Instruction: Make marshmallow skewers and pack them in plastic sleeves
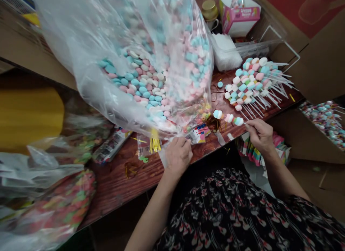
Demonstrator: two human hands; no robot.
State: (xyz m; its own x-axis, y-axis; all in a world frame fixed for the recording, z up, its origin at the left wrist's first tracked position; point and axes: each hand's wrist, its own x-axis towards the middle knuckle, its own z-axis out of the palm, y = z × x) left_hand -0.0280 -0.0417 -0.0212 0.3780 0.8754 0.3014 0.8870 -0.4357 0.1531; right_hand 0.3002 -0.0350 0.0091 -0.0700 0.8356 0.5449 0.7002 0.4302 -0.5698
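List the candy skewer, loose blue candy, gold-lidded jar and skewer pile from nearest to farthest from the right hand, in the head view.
1. Candy skewer: in right hand.
2. Skewer pile: on table, ahead.
3. Loose blue candy: left of pile.
4. Gold-lidded jar: far back.

What the left hand pinches at the lower edge of the clear plastic bag cannot be determined. The right hand conceals the end of the candy skewer. The upper frame edge cuts off the bag. Print on the packet is illegible.
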